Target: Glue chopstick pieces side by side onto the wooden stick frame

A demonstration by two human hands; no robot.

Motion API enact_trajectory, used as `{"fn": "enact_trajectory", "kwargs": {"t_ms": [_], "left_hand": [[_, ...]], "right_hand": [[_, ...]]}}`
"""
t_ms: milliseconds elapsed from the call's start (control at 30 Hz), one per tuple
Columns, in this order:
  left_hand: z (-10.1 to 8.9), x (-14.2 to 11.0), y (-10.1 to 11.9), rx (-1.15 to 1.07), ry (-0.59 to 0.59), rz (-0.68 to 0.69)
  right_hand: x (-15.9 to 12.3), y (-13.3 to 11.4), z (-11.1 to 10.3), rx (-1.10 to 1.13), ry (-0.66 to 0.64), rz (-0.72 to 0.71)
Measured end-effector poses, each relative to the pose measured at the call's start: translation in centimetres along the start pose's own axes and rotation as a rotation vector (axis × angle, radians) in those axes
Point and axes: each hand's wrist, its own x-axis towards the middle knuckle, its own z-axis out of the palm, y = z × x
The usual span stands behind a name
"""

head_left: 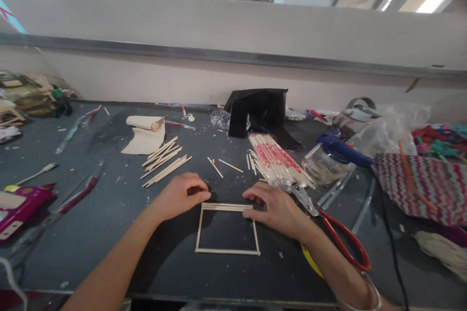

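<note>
A square frame of thin wooden sticks (226, 251) lies flat on the dark table (109, 233) in front of me. My left hand (180, 196) pinches the left end of the frame's top stick, its fingers curled shut. At the right end of that same stick, my right hand (275, 207) presses down with its fingers closed on it. Both forearms reach in from the near edge.
Loose wooden sticks (165, 162) lie behind my left hand, a bundle of wrapped chopsticks (278, 160) behind my right. Red-handled scissors (339, 233) sit by my right wrist. A blue glue gun (341, 150), paper roll (145, 132), black box (257, 111) and knitted cloth (419, 184) crowd the back and right.
</note>
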Motion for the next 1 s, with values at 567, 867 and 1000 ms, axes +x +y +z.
{"fn": "enact_trajectory", "kwargs": {"t_ms": [567,867,1000], "left_hand": [[0.05,-0.06,-0.05,0.057,-0.184,0.066],[0.47,0.25,-0.68,0.007,-0.211,0.074],[0.26,0.26,-0.87,-0.049,-0.237,0.015]], "right_hand": [[0.04,0.17,0.22,-0.006,-0.069,-0.006],[0.28,0.25,0.34,0.034,-0.100,0.019],[0.17,0.57,0.36,0.052,-0.110,0.019]]}}
